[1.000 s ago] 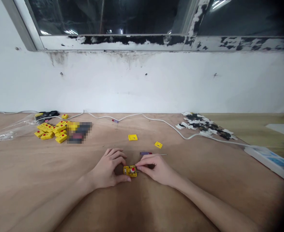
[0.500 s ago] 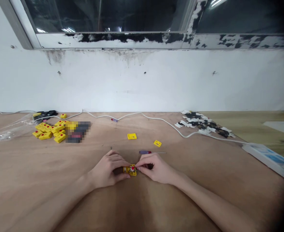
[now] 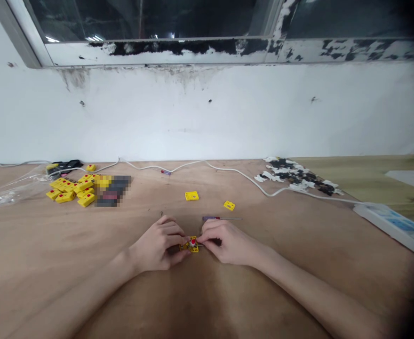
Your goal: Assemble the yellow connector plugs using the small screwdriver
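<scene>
Yellow rectangular plastic module with red button [image 3: 191,245], pinched by the grips of left hand [image 3: 159,242] and right hand [image 3: 231,244], at 6 o'clock on the plywood tabletop [image 3: 51,245]. Left over: 2 yellow square plates [image 3: 192,196] at 12 o'clock and a heap of red-dotted yellow blocks [image 3: 69,192] at 10 o'clock.

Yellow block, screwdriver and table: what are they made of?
The yellow block looks like plastic: bright, even colour, slightly glossy, though it is small here. The screwdriver seems to have a plastic handle and a thin, grey metal shaft. The table looks like bare, unpainted plywood, with pale wood grain showing.
</scene>
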{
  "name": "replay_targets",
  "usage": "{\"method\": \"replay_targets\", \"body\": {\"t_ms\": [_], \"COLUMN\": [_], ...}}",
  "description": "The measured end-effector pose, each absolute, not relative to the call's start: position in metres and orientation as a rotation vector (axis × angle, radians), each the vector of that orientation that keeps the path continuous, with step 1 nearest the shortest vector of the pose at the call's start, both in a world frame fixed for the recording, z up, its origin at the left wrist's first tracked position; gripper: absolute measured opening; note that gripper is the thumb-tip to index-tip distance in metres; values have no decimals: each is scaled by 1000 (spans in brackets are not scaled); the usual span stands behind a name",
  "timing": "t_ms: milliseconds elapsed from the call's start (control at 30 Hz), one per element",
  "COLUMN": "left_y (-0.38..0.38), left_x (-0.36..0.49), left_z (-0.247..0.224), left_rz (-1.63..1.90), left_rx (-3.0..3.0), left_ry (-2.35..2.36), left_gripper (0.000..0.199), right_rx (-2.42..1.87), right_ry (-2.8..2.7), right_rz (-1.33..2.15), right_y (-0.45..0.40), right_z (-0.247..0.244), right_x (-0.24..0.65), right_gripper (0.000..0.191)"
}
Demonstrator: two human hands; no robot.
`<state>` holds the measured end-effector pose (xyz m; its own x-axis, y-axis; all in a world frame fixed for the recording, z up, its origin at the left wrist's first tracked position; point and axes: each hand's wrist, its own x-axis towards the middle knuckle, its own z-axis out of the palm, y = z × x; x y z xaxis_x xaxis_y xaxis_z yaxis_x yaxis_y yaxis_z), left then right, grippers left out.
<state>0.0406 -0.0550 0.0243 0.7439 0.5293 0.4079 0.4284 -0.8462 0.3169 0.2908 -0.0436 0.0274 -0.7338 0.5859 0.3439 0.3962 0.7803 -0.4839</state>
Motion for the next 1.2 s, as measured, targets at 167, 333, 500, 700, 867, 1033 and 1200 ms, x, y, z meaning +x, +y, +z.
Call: {"method": "replay_targets", "body": {"t_ms": [167,333,500,700,867,1033,1200], "left_y": [-58,-59,-58,-48,-18,4,11], "left_x": [42,42,39,21,-20,-49,-55], "left_z": [27,25,22,25,26,11,5], "left_rz": [692,667,691,721,723,622,699], "left_rx": [2746,2667,2593,2675,2656,2578,2464], "left_ry": [784,825,931,1054,1350,1446,1469], "left_gripper": [17,18,52,69,41,35,38], "right_rx": [-717,-782,-933,-970,-895,-1135,-1401], "right_ry": [-2518,-2320,-2171,-2275,-2356,-2156,-2076], "right_rz": [497,598,352,306,422,420,378], "right_y": [-45,-35,-17,-11,-11,11,38], "right_z": [31,31,25,16,19,19,11], "right_x": [293,299,310,313,315,342,382], "right_gripper": [29,34,32,20,15,27,26]}}
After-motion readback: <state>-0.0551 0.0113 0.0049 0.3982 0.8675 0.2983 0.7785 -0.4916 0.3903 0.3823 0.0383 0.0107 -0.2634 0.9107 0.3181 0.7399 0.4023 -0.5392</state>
